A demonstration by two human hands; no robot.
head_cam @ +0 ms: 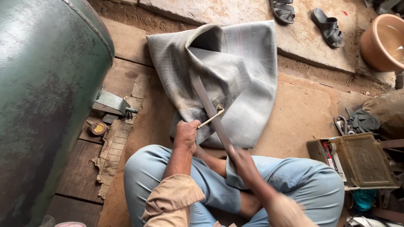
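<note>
— While the person sits cross-legged in light blue trousers at the bottom of the frame, what are the hands doing?

— The left hand [187, 135], just left of centre, is closed in a fist on the brass valve stem [211, 117], which juts from a grey rubber inner tube [235, 71]. The right hand [244, 162], blurred, sits lower and to the right, wrapped around the near end of a long flat metal file [210, 111]. The two hands are apart, each clamped on its own thing.

— And the file, where does it lie?

— It slants from the right hand up and leftward across the tube, passing right by the base of the valve stem. Whether it touches the rubber there I cannot tell.

— Where is the tube?

— Folded and limp on the brown floor in the upper middle of the frame, its lower edge reaching the person's knees.

— What else is around?

— A large green tank [42, 96] fills the left side. A small green metal fitting [110, 103] sits just beside it on wooden planks. An open olive metal toolbox [364, 162] is at the right edge, a terracotta-coloured bowl [385, 42] in the upper right corner, and a pair of dark sandals [305, 17] along the top.
</note>
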